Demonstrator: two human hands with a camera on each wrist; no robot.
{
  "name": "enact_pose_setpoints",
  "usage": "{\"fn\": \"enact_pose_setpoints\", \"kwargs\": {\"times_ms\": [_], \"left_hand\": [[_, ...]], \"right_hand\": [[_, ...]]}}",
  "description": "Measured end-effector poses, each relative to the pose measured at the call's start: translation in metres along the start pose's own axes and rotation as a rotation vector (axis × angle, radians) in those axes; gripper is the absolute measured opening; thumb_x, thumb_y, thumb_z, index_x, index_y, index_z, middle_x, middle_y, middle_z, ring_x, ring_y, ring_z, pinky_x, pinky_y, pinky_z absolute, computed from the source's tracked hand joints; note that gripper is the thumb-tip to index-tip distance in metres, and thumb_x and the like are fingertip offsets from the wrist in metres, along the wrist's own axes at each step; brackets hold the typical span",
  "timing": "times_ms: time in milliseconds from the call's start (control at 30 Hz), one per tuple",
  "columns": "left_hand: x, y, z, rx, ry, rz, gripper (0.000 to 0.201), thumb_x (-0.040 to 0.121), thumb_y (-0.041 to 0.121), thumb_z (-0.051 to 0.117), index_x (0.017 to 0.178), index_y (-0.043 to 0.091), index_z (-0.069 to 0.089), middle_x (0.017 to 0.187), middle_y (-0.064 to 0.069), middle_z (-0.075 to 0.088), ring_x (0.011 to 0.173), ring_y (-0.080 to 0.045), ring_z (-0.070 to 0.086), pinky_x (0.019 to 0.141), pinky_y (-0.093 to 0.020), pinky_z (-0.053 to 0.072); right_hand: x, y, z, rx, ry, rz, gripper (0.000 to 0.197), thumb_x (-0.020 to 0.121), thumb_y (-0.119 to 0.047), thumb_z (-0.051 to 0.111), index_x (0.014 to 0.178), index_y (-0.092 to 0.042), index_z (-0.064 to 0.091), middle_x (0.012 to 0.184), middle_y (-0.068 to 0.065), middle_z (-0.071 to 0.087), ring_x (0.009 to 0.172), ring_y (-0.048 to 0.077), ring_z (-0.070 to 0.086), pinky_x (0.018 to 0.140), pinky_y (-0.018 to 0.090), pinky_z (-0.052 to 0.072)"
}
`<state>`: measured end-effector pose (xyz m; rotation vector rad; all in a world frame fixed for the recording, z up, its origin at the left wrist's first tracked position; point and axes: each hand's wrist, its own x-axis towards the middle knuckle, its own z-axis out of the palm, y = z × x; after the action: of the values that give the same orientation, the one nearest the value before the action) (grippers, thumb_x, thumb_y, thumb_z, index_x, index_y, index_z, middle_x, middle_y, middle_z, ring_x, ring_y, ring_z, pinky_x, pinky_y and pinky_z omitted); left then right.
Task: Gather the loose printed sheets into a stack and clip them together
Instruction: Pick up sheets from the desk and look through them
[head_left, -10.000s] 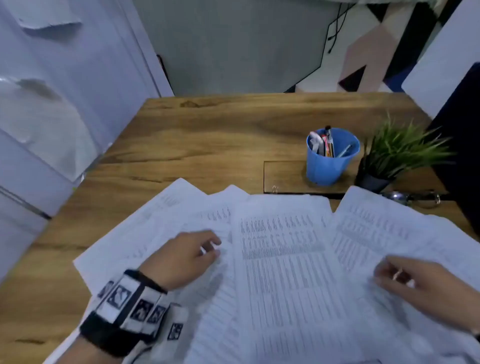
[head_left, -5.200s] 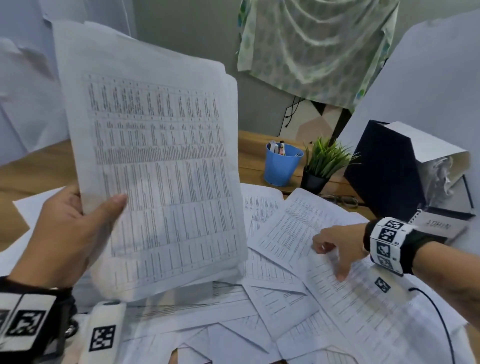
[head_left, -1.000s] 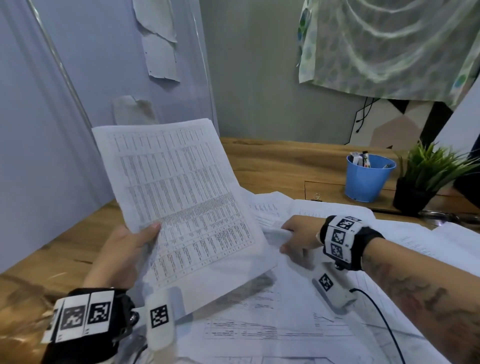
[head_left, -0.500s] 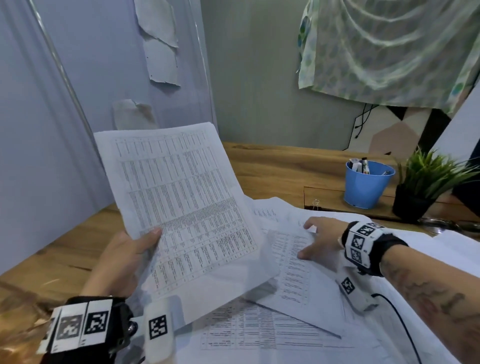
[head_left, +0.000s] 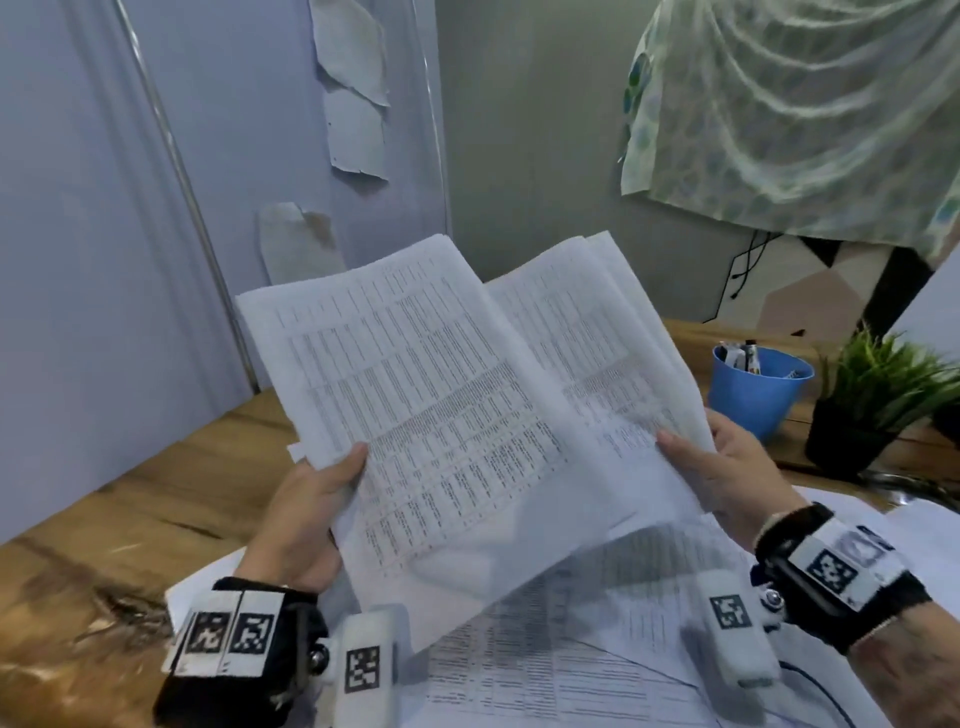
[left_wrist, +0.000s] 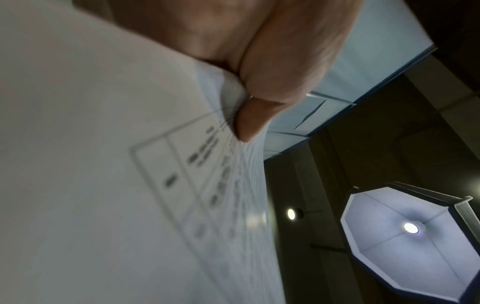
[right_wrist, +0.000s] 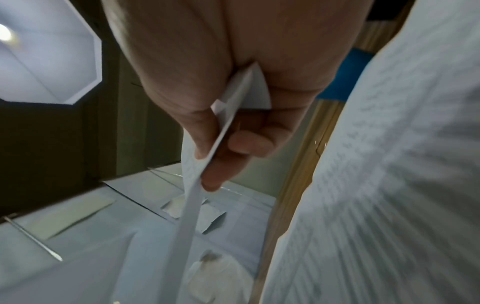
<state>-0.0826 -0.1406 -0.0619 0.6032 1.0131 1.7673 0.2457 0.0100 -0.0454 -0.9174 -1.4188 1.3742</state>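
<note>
My left hand (head_left: 317, 499) holds a stack of printed sheets (head_left: 415, 410) up above the desk, thumb on the front; the left wrist view shows the thumb (left_wrist: 249, 123) pinching the stack's (left_wrist: 103, 185) edge. My right hand (head_left: 727, 467) grips further printed sheets (head_left: 597, 338) by their right edge and holds them just behind the stack, overlapping it. In the right wrist view the thumb and fingers (right_wrist: 233, 156) pinch those sheets (right_wrist: 192, 205) edge-on. More loose sheets (head_left: 597, 649) lie spread on the wooden desk (head_left: 156, 493) below. No clip shows in either hand.
A blue cup (head_left: 753, 389) with pens and a small potted plant (head_left: 872, 405) stand at the back right of the desk. A wall (head_left: 130, 208) rises close on the left. Patterned cloth (head_left: 805, 104) hangs at the upper right.
My right hand has lifted sheets off the desk and brought them up behind the stack in my left hand. The left hand has raised the stack slightly and shifted it rightwards.
</note>
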Motion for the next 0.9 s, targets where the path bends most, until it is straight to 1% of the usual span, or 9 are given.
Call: {"fn": "enact_pose_setpoints", "kwargs": {"times_ms": [133,267,333,400,500,600,733,833,900], "left_hand": [[0.001,-0.019,0.019,-0.012,0.006,-0.034,0.029,0.112,0.010,0.044,0.121,0.018,0.070,0.115,-0.006,0.083,0.093,-0.019,0.083,0.073,-0.036,0.070],[-0.002,-0.033,0.029,0.057,-0.009,0.065,0.034,0.109,0.007,0.050,0.138,0.014,0.065,0.129,-0.009,0.079,0.117,-0.027,0.077,0.087,-0.039,0.068],[-0.007,-0.033,0.034,0.127,0.006,0.191,0.030,0.107,0.001,0.053,0.127,0.018,0.069,0.112,0.003,0.085,0.109,-0.016,0.079,0.077,-0.025,0.066],[-0.010,-0.032,0.038,0.229,0.026,0.329,0.033,0.103,-0.001,0.059,0.123,0.022,0.069,0.112,0.010,0.084,0.113,-0.015,0.077,0.080,-0.019,0.064],[-0.018,-0.030,0.043,0.332,0.022,0.572,0.047,0.094,0.005,0.076,0.133,0.028,0.062,0.128,0.006,0.079,0.121,-0.013,0.074,0.096,-0.022,0.062],[-0.028,-0.027,0.050,0.383,-0.021,0.742,0.078,0.087,0.006,0.081,0.154,0.014,0.043,0.134,0.007,0.073,0.120,0.001,0.072,0.100,-0.015,0.057],[-0.032,-0.024,0.051,0.381,-0.156,0.606,0.060,0.080,0.009,0.090,0.131,0.015,0.060,0.114,0.012,0.083,0.107,-0.008,0.079,0.086,-0.017,0.062],[-0.032,-0.028,0.048,0.442,-0.217,0.494,0.046,0.073,0.028,0.084,0.116,0.019,0.073,0.112,0.008,0.084,0.106,-0.014,0.080,0.082,-0.020,0.063],[-0.034,-0.032,0.052,0.470,-0.262,0.443,0.034,0.080,0.024,0.078,0.114,0.020,0.079,0.111,0.008,0.085,0.108,-0.014,0.080,0.083,-0.019,0.063]], "right_hand": [[-0.026,0.009,0.029,0.127,-0.063,0.028,0.039,0.085,-0.023,0.065,0.123,-0.012,0.062,0.110,0.017,0.073,0.087,0.030,0.073,0.064,0.040,0.060],[-0.041,0.001,0.039,0.094,-0.131,0.181,0.044,0.099,-0.048,0.037,0.106,-0.019,0.070,0.095,0.010,0.077,0.077,0.026,0.075,0.057,0.037,0.060],[-0.044,-0.005,0.038,0.054,-0.160,0.132,0.044,0.092,-0.057,0.051,0.104,-0.021,0.072,0.100,0.008,0.077,0.086,0.027,0.075,0.065,0.043,0.062],[-0.044,-0.008,0.036,-0.035,-0.169,0.027,0.041,0.080,-0.046,0.074,0.110,-0.019,0.071,0.105,0.006,0.076,0.095,0.027,0.073,0.076,0.050,0.061],[-0.047,-0.013,0.035,-0.060,-0.158,-0.064,0.036,0.074,-0.018,0.073,0.109,-0.009,0.069,0.102,0.004,0.077,0.094,0.024,0.073,0.072,0.032,0.061],[-0.054,-0.014,0.037,-0.022,-0.161,-0.107,0.031,0.076,-0.012,0.069,0.106,-0.006,0.069,0.102,0.007,0.077,0.091,0.022,0.074,0.071,0.028,0.059],[-0.060,-0.008,0.033,-0.034,-0.169,-0.098,0.037,0.073,-0.016,0.072,0.108,-0.007,0.069,0.104,0.006,0.076,0.097,0.023,0.073,0.076,0.029,0.059],[-0.063,-0.007,0.030,0.016,-0.163,-0.096,0.038,0.074,-0.014,0.074,0.111,-0.005,0.068,0.107,0.009,0.076,0.101,0.026,0.072,0.081,0.034,0.059],[-0.067,-0.007,0.032,0.028,-0.163,-0.099,0.036,0.077,-0.012,0.075,0.111,-0.002,0.068,0.107,0.013,0.075,0.101,0.028,0.071,0.086,0.040,0.059]]}}
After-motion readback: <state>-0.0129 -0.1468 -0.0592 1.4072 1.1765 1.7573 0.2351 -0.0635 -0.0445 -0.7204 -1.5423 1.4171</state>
